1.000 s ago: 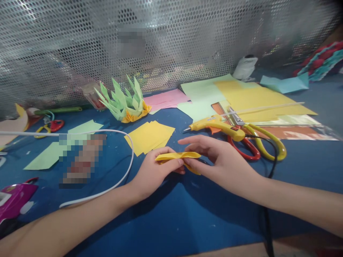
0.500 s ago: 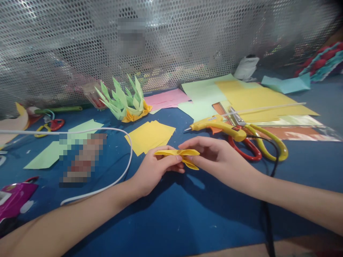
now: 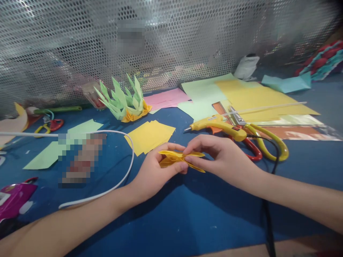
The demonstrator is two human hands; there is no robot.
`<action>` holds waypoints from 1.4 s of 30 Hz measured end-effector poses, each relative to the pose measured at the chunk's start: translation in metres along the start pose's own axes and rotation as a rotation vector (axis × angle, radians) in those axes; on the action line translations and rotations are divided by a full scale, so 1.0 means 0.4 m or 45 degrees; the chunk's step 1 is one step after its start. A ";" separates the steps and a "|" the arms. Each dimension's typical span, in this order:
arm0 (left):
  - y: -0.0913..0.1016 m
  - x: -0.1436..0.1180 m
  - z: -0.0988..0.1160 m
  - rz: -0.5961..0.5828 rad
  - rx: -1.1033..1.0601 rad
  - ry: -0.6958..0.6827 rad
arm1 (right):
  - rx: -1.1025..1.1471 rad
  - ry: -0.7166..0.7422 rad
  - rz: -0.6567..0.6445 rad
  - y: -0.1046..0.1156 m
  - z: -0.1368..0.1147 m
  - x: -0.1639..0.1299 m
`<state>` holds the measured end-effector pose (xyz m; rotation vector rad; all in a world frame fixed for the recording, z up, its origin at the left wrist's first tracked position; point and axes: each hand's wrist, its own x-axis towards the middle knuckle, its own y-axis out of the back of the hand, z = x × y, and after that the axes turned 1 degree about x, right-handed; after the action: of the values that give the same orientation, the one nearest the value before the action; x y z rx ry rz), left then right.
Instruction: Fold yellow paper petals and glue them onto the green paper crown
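Folded yellow paper piece (image 3: 180, 160) sits between both hands, lifted just above the blue worktop (image 3: 187, 214), a little nearer the person than the stack of yellow squares. The left hand (image 3: 157, 169) is curled nearly closed, thumb on top and fingers underneath, pinching the piece's left half. The right hand (image 3: 222, 157) pinches the right half with thumb and forefinger tips, its other fingers loosely bent and not fully closed. The fingertips of the two hands meet near the piece's middle, where its pointed flaps spread outward.

Counted around the folded piece: one stack of yellow squares (image 3: 150, 135) just beyond it; one yellow glue gun (image 3: 217, 126) beyond the right hand, nozzle pointing toward the squares, with one black cord (image 3: 268, 214) passing under the right forearm. One pair of large scissors (image 3: 257, 142) with one red and one yellow handle lies touching the glue gun. One green spiked paper model (image 3: 120, 100) with a yellow base stands beyond the squares. Farther beyond lie large sheets: one pink (image 3: 167, 98), pale green (image 3: 203, 91) and yellow (image 3: 257, 98) ones overlapping; how many lie in that pile cannot be told. One white cable (image 3: 125, 171) loops left of the left hand, with two light green sheets (image 3: 50, 155) beyond it. A second, smaller pair of scissors (image 3: 49, 126) lies far left.
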<state>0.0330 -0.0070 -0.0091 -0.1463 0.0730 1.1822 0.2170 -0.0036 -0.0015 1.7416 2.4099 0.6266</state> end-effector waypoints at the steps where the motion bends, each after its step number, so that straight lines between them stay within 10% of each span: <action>1: -0.001 -0.001 0.002 -0.001 0.026 0.000 | -0.040 0.018 0.008 0.000 0.000 0.000; 13: -0.008 -0.007 0.008 0.071 0.324 -0.031 | 0.007 -0.034 -0.034 -0.010 0.007 -0.006; 28: 0.007 -0.003 -0.001 0.037 -0.112 -0.112 | 0.596 -0.169 -0.100 0.005 0.004 0.017; 42: 0.009 0.009 -0.013 0.113 -0.228 -0.058 | 0.485 -0.101 -0.087 -0.002 -0.008 0.007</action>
<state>0.0310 -0.0029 -0.0151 -0.2759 -0.0672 1.2793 0.2145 -0.0022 0.0017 1.7566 2.6509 0.0884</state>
